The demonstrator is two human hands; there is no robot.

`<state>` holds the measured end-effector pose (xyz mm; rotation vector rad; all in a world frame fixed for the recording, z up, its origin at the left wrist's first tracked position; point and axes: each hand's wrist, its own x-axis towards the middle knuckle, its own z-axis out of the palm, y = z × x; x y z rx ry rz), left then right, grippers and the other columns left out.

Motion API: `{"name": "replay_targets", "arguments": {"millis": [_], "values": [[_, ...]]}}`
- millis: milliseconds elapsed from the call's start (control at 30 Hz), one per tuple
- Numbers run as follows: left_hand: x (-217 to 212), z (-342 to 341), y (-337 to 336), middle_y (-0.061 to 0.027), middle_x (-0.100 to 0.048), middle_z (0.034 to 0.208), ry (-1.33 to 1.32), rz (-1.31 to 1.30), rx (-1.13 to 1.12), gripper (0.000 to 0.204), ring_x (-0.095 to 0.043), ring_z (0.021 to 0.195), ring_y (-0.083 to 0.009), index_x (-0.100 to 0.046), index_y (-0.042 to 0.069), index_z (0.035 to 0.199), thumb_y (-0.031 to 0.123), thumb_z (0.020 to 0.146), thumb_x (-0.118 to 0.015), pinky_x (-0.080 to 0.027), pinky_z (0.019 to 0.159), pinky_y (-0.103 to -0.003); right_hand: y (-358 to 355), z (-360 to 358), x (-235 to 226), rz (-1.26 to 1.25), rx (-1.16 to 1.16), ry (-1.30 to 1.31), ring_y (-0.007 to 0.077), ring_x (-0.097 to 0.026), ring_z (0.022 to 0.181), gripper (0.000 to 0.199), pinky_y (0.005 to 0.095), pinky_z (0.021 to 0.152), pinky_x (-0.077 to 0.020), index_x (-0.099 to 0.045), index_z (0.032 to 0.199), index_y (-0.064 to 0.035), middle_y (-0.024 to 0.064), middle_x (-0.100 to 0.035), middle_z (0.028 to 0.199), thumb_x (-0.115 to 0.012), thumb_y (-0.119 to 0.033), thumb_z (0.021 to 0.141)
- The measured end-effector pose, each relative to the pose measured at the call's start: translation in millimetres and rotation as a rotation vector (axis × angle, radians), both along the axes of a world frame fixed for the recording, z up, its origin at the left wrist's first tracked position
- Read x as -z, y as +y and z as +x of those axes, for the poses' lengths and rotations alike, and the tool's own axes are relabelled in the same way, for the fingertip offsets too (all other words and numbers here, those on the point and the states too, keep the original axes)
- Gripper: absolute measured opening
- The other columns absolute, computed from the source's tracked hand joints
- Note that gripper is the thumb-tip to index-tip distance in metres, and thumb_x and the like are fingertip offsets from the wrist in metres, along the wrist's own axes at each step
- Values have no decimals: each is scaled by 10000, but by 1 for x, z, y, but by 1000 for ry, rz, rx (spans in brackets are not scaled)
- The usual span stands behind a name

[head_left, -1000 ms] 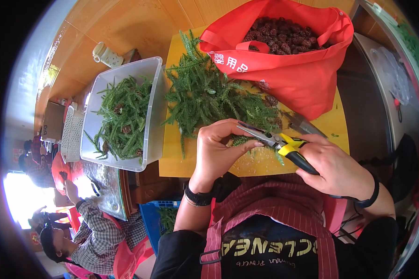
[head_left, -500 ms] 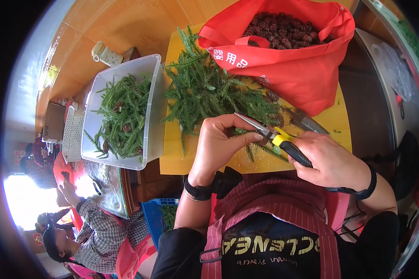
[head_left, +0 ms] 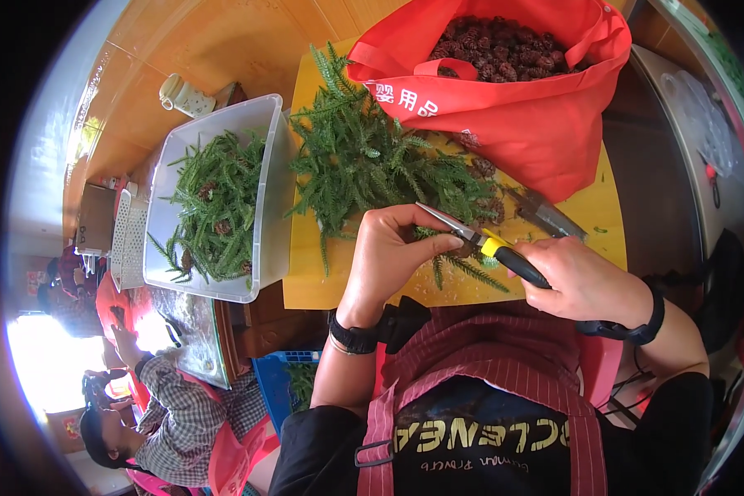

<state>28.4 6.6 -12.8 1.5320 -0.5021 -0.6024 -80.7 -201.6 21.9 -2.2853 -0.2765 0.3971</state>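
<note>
My left hand (head_left: pixel 393 260) pinches with thumb and forefinger at the jaws of a pair of needle-nose pliers. Under its thumb a green pine sprig (head_left: pixel 475 274) sticks out toward the right, with something dark brown, perhaps a pine cone, partly hidden behind the jaws. In my right hand (head_left: pixel 583 277) are the pliers (head_left: pixel 525 267), which have yellow and black handles; their tips point up and left past my left thumb. Just beyond both hands lies a heap of green sprigs (head_left: pixel 372 157), with a few loose pine cones (head_left: pixel 481 169) at its right end.
A red bag (head_left: pixel 504 140) full of pine cones (head_left: pixel 504 54) stands at the back of the yellow board (head_left: pixel 306 285). On the left is a clear bin (head_left: pixel 274 207) holding sprigs and cones. A flat greyish piece (head_left: pixel 546 215) lies right. Another person (head_left: pixel 178 413) works at far left.
My right hand has shifted slightly right along the pliers' handles, and the handle ends sit a little higher. My left hand stays almost in place, still pinching.
</note>
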Motion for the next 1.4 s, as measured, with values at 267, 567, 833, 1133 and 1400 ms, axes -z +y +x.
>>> {"name": "replay_targets", "arguments": {"millis": [267,567,833,1133,1400], "values": [[6,-2,3,-115,-666,809,93,5,-10,93,-633,742,-145,-634,-66,800,-98,715,-656,-511,710,-258,6,-3,12,98,53,-38,332,-580,626,107,387,576,-451,-574,863,4,166,-575,674,-570,-72,787],[9,-7,12,-73,-650,811,11,85,-66,140,-605,759,-118,-647,-29,789,-97,676,-693,-488,704,-237,8,-13,19,205,198,69,217,-592,577,131,308,557,-465,-547,891,25,105,-589,646,-554,-99,851],[12,-5,18,-106,-641,873,-189,-152,-35,194,-600,854,-177,-636,-11,811,-70,653,-731,-476,765,-267,-2,-8,-8,580,192,327,101,-579,836,100,252,789,-444,-494,869,-11,115,-644,969,-525,-106,877],[3,2,31,-130,-624,991,-409,-176,19,204,-569,971,-245,-629,14,814,22,658,-761,-449,842,-338,-12,0,-25,413,173,357,114,-550,899,225,243,805,-401,-586,1014,34,94,-640,1032,-538,-121,857],[-53,6,82,-68,-618,923,-432,65,-240,165,-582,872,-138,-579,5,842,-26,706,-667,-452,760,-253,-26,-19,-18,430,377,65,182,-576,932,223,285,823,-406,-620,899,53,105,-655,905,-520,-108,781]]}}
